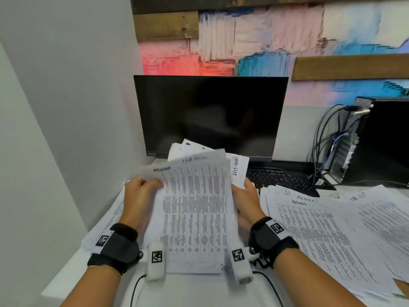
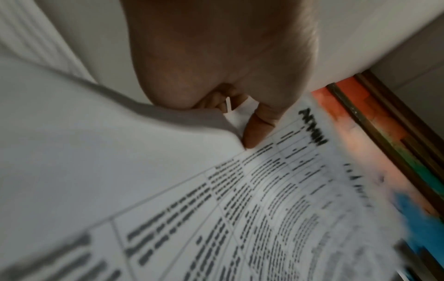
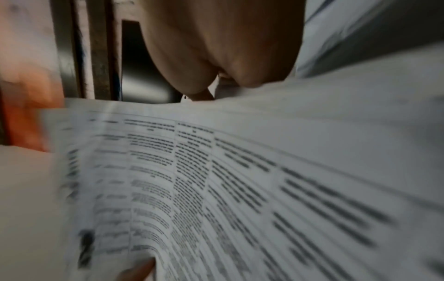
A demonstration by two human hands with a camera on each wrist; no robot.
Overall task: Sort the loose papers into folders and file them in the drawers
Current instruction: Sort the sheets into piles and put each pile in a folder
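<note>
**A:** Above the desk's (image 1: pixel 194 291) near edge, centre: where's the stack of papers (image 1: pixel 197 209) exactly?

**B:** Held up off the desk between both hands, in front of the monitor (image 1: pixel 210 116). Sheets fanned at the top, printed tables facing the person, handwriting on the top margins. Bottom edge sits low, near the desk, between the two wrists.

**A:** Left hand (image 1: pixel 138 196)?

**B:** Grips the stack's left edge near the top corner. Fingers curled round the sheets. Left wrist view shows the thumb (image 2: pixel 258 129) pressed on the printed face, other fingers tucked behind the paper.

**A:** Right hand (image 1: pixel 245 202)?

**B:** Clamps the right edge about midway up. Fingers wrapped behind the stack; right wrist view is blurred, only the palm (image 3: pixel 223 47) above the paper's edge is clear.

**A:** Rest of the paperwork?

**B:** Big loose spread of sheets (image 1: pixel 327 222) covers the desk's right side, overlapping, out toward the right edge. A few more sheets (image 1: pixel 104 227) lie under the left wrist by the left edge.

**A:** Other gear?

**B:** Keyboard (image 1: pixel 285 179) at the back, right of the stack, partly under the loose sheets. Computer case (image 1: pixel 380 140) at the back right corner, cables (image 1: pixel 325 138) hanging off its rear. Monitor dark, centred at the back edge.

**A:** Folders, drawers?

**B:** Can't tell from these views.
</note>
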